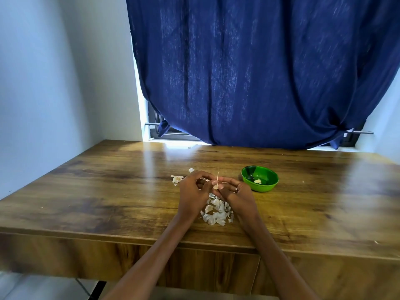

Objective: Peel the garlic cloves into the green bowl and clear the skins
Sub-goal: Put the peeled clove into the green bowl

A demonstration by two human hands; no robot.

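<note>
Both hands meet over the middle of the wooden table. My left hand and my right hand pinch one garlic clove between their fingertips, and a thin strip of skin sticks up from it. Directly below the hands lies a heap of papery white garlic skins. Unpeeled garlic pieces lie just left of my left hand. The green bowl stands to the right of my right hand with a peeled clove inside it.
A dark blue curtain hangs over the window behind the table's far edge. A white wall runs along the left side. Small skin flecks lie scattered near the table's front left and right. A ring sits on my right hand.
</note>
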